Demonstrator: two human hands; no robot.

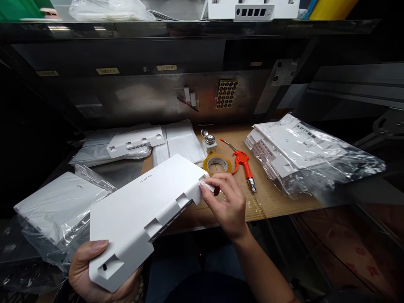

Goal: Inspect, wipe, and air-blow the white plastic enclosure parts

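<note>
My left hand point(91, 269) grips the near end of a long white plastic housing point(142, 210) marked HUAWEI, holding it slanted above my lap. My right hand point(225, 198) is closed in a pinch at the housing's far corner. Its fingers press a small white piece point(207, 185) against that edge; I cannot make out what the piece is. Something red shows just under those fingers.
A bagged white housing point(57, 206) lies at the left. A stack of bagged white parts point(303, 151) sits on the right of the cardboard-topped bench point(277, 198). A tape roll point(217, 164), an orange air blow gun point(243, 164), a small bottle point(209, 144) and another white part point(135, 143) lie behind.
</note>
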